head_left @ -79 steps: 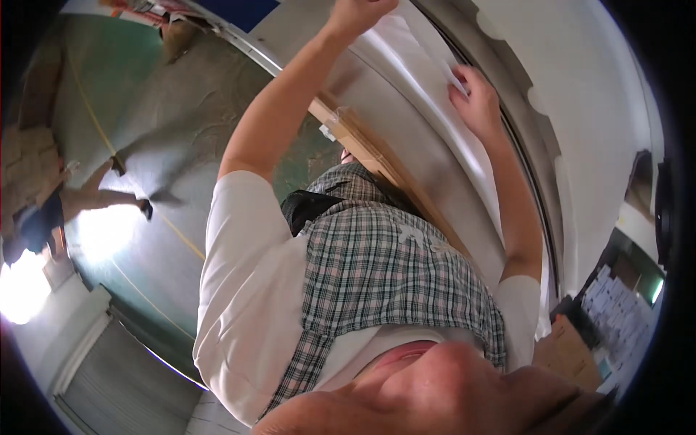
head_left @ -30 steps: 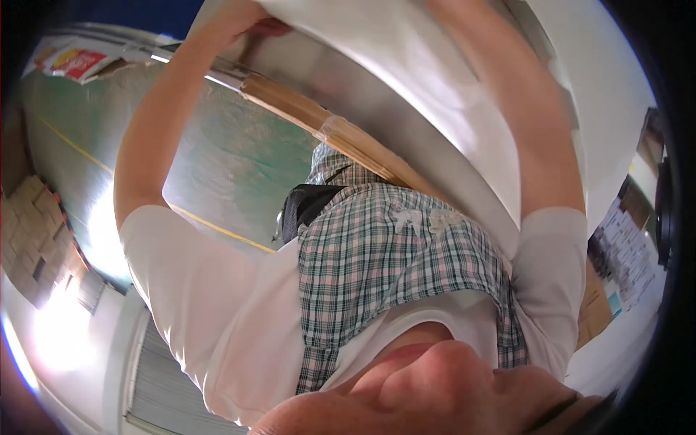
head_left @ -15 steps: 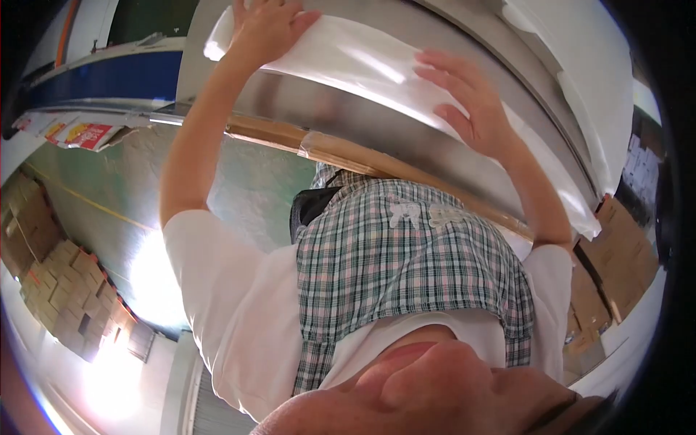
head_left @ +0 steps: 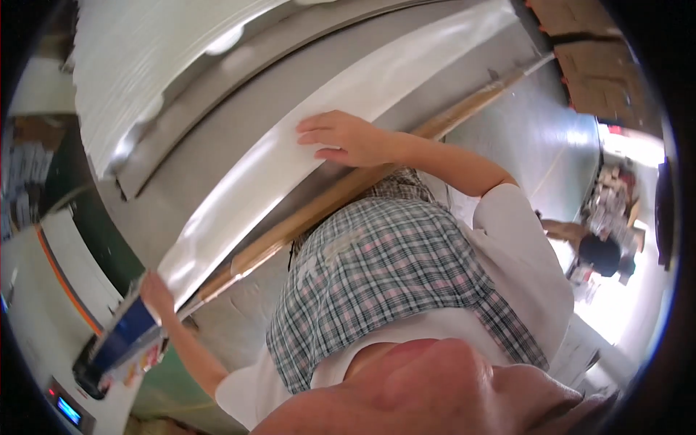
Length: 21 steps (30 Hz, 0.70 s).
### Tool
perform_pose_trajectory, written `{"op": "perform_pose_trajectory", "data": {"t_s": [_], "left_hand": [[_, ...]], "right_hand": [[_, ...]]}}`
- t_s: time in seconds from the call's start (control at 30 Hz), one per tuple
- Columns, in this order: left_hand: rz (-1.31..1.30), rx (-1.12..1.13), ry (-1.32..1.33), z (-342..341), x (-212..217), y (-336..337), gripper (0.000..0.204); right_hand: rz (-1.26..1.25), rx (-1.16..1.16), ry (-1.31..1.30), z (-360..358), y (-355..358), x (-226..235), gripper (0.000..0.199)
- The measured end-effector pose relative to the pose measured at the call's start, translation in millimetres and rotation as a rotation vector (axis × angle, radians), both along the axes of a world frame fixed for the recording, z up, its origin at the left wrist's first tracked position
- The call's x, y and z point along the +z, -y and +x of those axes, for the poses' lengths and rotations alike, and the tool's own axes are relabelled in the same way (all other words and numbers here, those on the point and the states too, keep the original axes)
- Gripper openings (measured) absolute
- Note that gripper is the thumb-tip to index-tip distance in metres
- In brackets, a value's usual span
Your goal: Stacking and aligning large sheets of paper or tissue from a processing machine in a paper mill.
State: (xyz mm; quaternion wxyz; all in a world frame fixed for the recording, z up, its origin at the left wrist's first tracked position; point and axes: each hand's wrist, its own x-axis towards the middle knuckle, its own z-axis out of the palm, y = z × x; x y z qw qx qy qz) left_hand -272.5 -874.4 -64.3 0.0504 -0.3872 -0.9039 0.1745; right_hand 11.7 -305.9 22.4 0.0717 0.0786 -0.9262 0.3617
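Observation:
A long, shiny white plastic film strip (head_left: 254,174) lies across a grey metal table (head_left: 181,185), running from the lower left to the upper right. My right hand (head_left: 348,139) rests on or just above the middle of the strip, palm down, its fingers stretched out. At the strip's left end, my left hand (head_left: 157,296) closes on the film beside a blue machine part (head_left: 134,328). Its fingertips are small and partly hidden there.
A wooden edge strip (head_left: 312,217) runs along the table front, close to my checked apron (head_left: 391,254). White sheeting (head_left: 152,65) is piled beyond a raised metal bar (head_left: 239,80). Cardboard boxes (head_left: 598,72) stand at far right. A lit display (head_left: 69,411) shows at lower left.
My view has swung round to the left. My left hand is now at the strip's end by the blue machine part. My right hand has stayed open over the film.

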Motion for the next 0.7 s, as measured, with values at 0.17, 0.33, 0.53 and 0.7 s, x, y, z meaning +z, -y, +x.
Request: {"op": "perform_pose_trajectory", "data": {"t_s": [0.17,0.33,0.53,0.7], "left_hand": [[0.053,0.156,-0.170,-14.0,40.9,32.7,0.033],[0.651,0.427,0.248,70.5,76.7,-190.7,0.033],[0.483,0.354,0.223,143.9,60.2,-348.2,0.041],[0.291,0.623,0.234,163.3,39.5,-392.2,0.048]], "right_hand": [[0.087,-0.330,-0.059,60.8,-116.4,-17.4,0.026],[0.523,-0.420,0.063,127.4,-257.9,-11.8,0.036],[0.709,-0.375,0.078,141.7,-383.3,12.3,0.028],[0.521,-0.225,0.079,168.7,-380.4,8.3,0.020]]}}
